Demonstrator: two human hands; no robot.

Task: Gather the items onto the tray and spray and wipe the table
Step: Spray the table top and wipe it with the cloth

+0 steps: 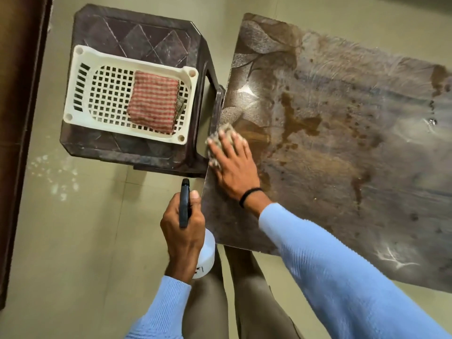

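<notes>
My right hand (232, 165) lies flat on a grey checked wiping cloth (221, 135), pressing it onto the left edge of the brown patterned table (342, 216). Brown stains and wet streaks (300, 121) cover the table top. My left hand (183, 231) grips a white spray bottle (208, 253) with a black nozzle (184, 201), held beside the table's left edge, nozzle pointing away from me. The white perforated tray (80, 89) rests on a dark plastic stool (137, 37) to the left and holds a folded red-and-white checked cloth (154, 101).
The stool's edge touches or nearly touches the table's left side. Greenish floor tiles (85, 253) surround both, with pale spots (56, 177) on the floor at left. A dark wooden frame (14, 118) runs down the far left. My legs stand below the table's near corner.
</notes>
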